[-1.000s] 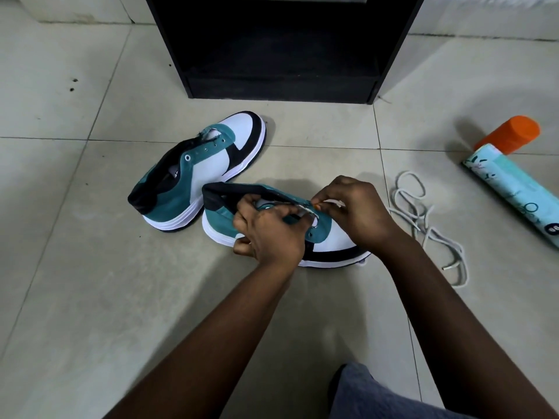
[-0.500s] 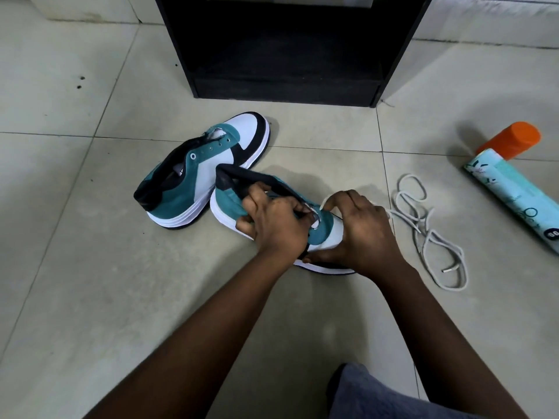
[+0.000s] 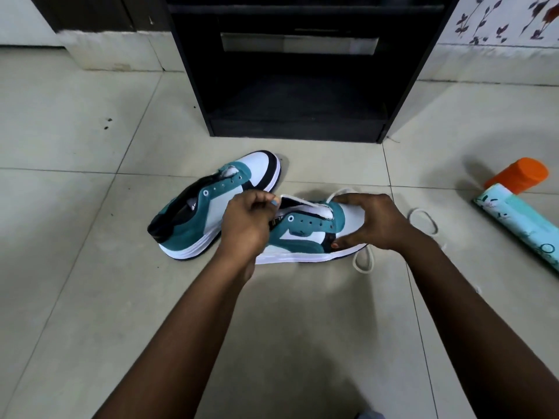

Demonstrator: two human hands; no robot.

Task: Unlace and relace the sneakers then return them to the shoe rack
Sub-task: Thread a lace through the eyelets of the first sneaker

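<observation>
Pale tiled floor [image 3: 90, 297] under everything. At the back, against the wall, black shoe rack [image 3: 299, 86]: open shelves, nothing visible in the lower compartment, interior dark. In front of the rack and well apart from it, two teal, white and black sneakers on the floor, touching or nearly so. Far sneaker [image 3: 211, 204] to the left, on its sole, toe toward the rack, eyelets bare. Near sneaker [image 3: 305, 234] tipped with its side to the camera, toe to the right, eyelets along the visible side also bare. Left hand [image 3: 245, 225] at the collar end of the near sneaker, fingers [image 3: 266, 204] curled and pinching the white lace [image 3: 299, 201] that runs along the sneaker's top edge. Right hand [image 3: 372, 222] over the toe end, fingers bent round the toe, thumb low on the side panel, gripping. Lace looping up behind the right hand. To the right, loose white lace [image 3: 423, 219] coiled on the floor, partly hidden by the right wrist. Farther right, lying on its side, pale teal spray can [image 3: 520, 234] with orange cap [image 3: 520, 175], cut by the frame edge.
</observation>
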